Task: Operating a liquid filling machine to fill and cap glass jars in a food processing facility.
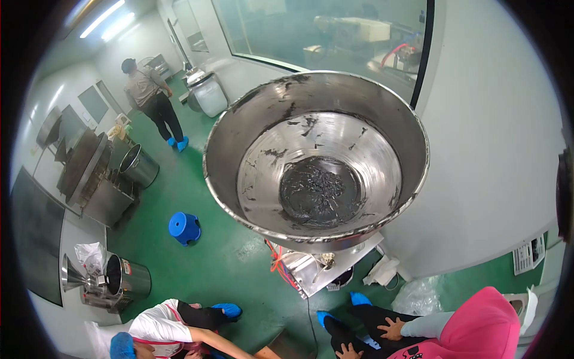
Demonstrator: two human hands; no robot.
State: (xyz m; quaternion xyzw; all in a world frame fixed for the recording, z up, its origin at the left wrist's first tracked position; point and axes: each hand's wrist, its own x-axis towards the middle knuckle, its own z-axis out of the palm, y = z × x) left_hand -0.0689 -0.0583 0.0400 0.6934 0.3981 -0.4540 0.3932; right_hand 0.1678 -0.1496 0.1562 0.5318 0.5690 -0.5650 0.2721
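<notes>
Neither my left hand nor my right hand shows in the head view. In front of me stands a large round steel hopper [382,149], its mouth tilted toward me. Dark grey, glossy paste [320,188] lies in the bottom, and smears of it cling to the inner wall and rim. Under the hopper sits a metal machine base [353,263] with orange-red tubing [277,260] at its left side.
At lower left a co-worker in a blue hair cap [122,346] bends with an arm stretched out. Another person in pink [484,326] sits at lower right, hands on their thighs. A third stands far left. A blue stool [184,227] and steel drums [139,166] stand leftward.
</notes>
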